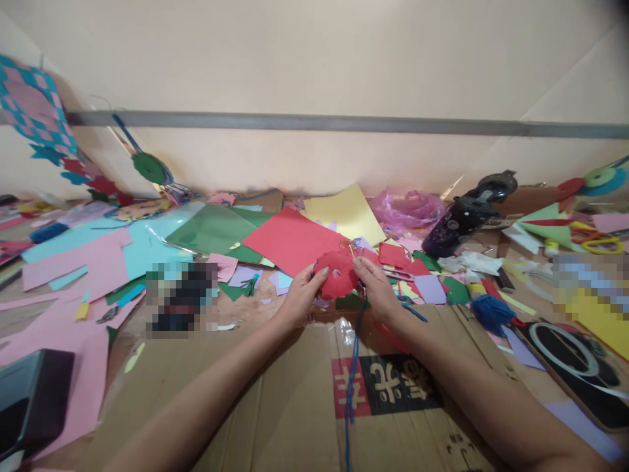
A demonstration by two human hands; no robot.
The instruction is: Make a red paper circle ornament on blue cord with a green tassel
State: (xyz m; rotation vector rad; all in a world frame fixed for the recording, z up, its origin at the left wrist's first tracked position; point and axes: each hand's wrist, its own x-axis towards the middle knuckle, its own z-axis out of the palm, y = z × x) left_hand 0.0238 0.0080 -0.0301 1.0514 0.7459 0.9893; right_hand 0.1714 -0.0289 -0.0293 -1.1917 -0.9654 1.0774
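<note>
The one view looks from the wearer's head, forward and down across the cardboard (275,400), with the hands (303,288) near, about mid-frame, and the wall (314,59) facing it beyond; the edges seem stretched, perhaps by a wide lens.

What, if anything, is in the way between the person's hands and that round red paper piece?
Nothing visible: the left hand and right hand hold the red paper piece by opposite edges. Blue cords hang below, near the right hand, without blocking either grip.
</note>
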